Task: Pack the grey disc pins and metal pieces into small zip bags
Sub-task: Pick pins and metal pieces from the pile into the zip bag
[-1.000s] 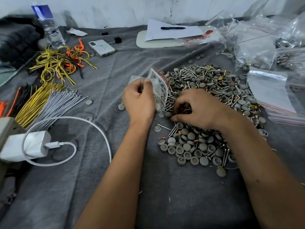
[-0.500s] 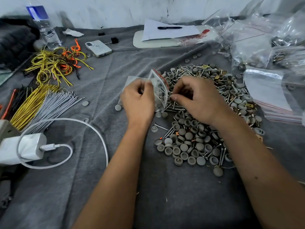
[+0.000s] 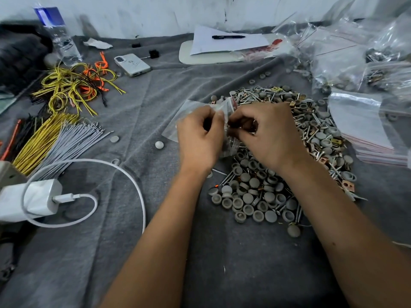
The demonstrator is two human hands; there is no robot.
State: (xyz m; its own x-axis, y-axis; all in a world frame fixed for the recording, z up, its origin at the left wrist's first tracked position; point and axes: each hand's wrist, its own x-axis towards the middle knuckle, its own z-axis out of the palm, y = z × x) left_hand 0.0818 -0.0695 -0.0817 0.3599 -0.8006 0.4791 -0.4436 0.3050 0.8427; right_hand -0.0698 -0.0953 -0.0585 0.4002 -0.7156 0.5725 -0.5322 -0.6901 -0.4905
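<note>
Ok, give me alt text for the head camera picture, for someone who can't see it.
Two hands meet over a small clear zip bag: the left hand grips its edge while the right hand pinches small parts at its mouth. A heap of grey disc pins and metal pieces covers the grey cloth beneath, with wire bundles at left.

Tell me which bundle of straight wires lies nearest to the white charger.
The grey wire bundle. It lies just above the white charger, while the yellow bundle sits further left and the looped yellow wires lie far behind.
</note>
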